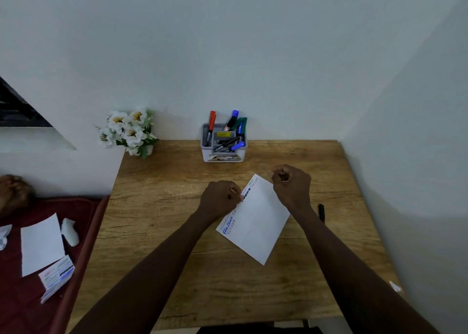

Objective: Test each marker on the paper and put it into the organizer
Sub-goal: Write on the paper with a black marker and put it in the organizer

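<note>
Paper (255, 222) on wooden table (177, 270), white wall (278, 55)

Handwriting runs along the left edge of the paper (255, 222): short words in blue, green and grey ink, the boldest one blue, but none is clear enough to spell out. On the organizer (205, 151), a yellow label (223, 134) and a front sticker (224, 158) show print, too small to read.
</note>
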`<control>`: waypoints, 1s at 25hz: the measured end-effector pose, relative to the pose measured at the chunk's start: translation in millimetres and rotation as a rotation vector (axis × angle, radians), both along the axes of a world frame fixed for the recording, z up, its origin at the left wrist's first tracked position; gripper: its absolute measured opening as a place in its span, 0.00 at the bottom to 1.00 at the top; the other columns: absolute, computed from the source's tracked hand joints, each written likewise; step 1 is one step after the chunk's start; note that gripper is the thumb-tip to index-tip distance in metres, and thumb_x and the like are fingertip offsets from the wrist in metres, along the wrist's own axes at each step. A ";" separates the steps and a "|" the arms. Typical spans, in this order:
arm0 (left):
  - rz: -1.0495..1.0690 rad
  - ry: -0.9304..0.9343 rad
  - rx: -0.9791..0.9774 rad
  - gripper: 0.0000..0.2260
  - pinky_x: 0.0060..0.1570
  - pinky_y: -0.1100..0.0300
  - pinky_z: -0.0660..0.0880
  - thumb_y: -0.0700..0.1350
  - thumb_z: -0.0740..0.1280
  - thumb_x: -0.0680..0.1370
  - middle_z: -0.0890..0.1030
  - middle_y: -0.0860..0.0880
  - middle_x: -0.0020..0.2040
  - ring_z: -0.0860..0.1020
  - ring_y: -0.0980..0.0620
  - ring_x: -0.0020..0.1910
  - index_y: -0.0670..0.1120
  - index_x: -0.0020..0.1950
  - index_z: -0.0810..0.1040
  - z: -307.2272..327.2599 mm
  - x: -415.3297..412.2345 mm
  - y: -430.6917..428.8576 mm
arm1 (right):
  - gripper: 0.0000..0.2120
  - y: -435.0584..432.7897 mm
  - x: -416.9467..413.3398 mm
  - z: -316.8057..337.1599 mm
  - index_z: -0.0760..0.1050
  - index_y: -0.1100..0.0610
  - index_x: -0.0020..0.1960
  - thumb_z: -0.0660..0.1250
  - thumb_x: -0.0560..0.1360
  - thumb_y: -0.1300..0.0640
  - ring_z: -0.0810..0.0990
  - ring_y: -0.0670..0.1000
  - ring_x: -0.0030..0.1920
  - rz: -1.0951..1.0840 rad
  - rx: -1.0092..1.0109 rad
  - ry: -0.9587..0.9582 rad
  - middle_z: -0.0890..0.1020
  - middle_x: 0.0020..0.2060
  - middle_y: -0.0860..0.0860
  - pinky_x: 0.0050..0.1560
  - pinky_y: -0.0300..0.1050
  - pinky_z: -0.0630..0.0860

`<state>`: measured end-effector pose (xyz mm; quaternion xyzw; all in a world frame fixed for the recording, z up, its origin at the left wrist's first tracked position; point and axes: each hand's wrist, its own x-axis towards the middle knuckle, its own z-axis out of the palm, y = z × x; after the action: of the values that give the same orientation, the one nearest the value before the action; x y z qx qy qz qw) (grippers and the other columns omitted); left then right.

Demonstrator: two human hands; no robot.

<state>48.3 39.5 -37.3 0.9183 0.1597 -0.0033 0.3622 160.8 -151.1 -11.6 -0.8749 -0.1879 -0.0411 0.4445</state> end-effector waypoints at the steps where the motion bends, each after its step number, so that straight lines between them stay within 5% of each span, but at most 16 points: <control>1: 0.013 -0.006 0.004 0.06 0.41 0.61 0.78 0.51 0.74 0.74 0.85 0.56 0.43 0.80 0.61 0.39 0.53 0.49 0.85 0.2 2.3 -6.2 | 0.07 -7.7 -1.5 -0.7 0.86 0.57 0.49 0.73 0.73 0.66 0.83 0.41 0.39 -0.011 -0.025 -0.001 0.87 0.40 0.48 0.44 0.26 0.77; 7: -0.090 -0.068 0.002 0.07 0.41 0.67 0.71 0.51 0.74 0.75 0.85 0.53 0.43 0.79 0.61 0.37 0.51 0.51 0.85 6.1 16.7 -54.4 | 0.02 -71.4 -6.1 -3.3 0.84 0.54 0.44 0.75 0.72 0.57 0.82 0.44 0.37 -0.145 -0.200 0.027 0.84 0.37 0.46 0.41 0.42 0.80; 14: -0.135 -0.043 -0.055 0.07 0.49 0.58 0.78 0.49 0.75 0.75 0.85 0.54 0.44 0.81 0.60 0.41 0.50 0.51 0.85 2.1 25.2 -87.2 | 0.17 -123.3 -17.5 -16.2 0.77 0.51 0.42 0.77 0.68 0.40 0.79 0.49 0.41 -0.333 -0.401 0.259 0.81 0.38 0.46 0.42 0.46 0.76; 22: -0.079 -0.106 -0.090 0.09 0.52 0.63 0.76 0.48 0.73 0.76 0.86 0.51 0.49 0.81 0.62 0.42 0.48 0.55 0.85 1.3 19.8 -86.1 | 0.08 -96.1 -9.9 -16.2 0.86 0.56 0.51 0.69 0.76 0.56 0.84 0.52 0.44 -0.128 -0.280 0.269 0.87 0.43 0.50 0.50 0.43 0.77; 25: -0.036 -0.223 -0.149 0.10 0.43 0.75 0.72 0.46 0.73 0.77 0.86 0.51 0.48 0.79 0.68 0.39 0.47 0.58 0.84 5.0 16.5 -83.0 | 0.10 -69.4 -12.0 -9.3 0.84 0.56 0.57 0.65 0.80 0.58 0.83 0.50 0.49 0.003 -0.226 0.242 0.86 0.50 0.50 0.52 0.43 0.76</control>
<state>64.8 -43.5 -32.3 0.8863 0.1013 0.0807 0.4446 148.8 -220.5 -20.9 -0.9176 -0.1374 0.0867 0.3628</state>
